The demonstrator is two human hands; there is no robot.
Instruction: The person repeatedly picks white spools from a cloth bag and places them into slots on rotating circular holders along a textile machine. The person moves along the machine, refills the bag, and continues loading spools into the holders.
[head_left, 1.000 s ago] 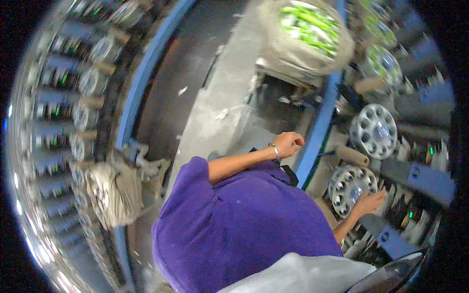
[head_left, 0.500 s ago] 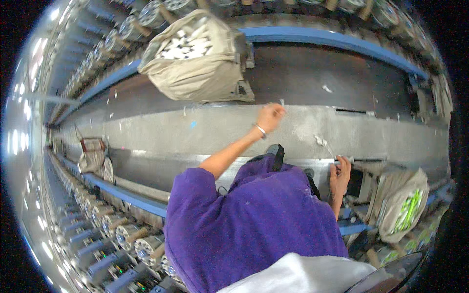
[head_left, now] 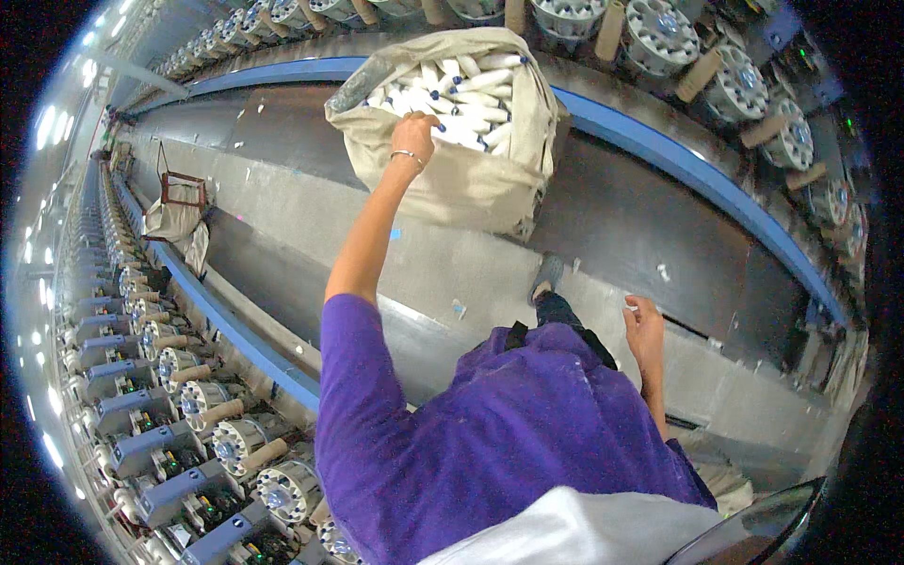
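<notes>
Ahead of me stands a large beige cloth bag [head_left: 452, 184] filled with white cone-shaped yarn bobbins [head_left: 476, 113], several with dark blue tips. My left hand [head_left: 411, 138], with a bangle at its wrist, is at the bag's near rim, right beside the bobbins. Its fingers are curled, and what they grip is hidden. My right hand [head_left: 644, 325] hangs over the floor to my right, fingers loosely bent and apart, with nothing in it.
Rows of winding machines [head_left: 235, 443] line both sides of the aisle behind blue rails [head_left: 659, 151]. A smaller cloth bag with a frame [head_left: 174, 217] stands farther left. White scraps [head_left: 663, 272] lie on the floor.
My view has turned, and the big bag is now closer. My left hand has gone from over the aisle to the bag's rim. The right hand has left the metal edge by the other bag.
</notes>
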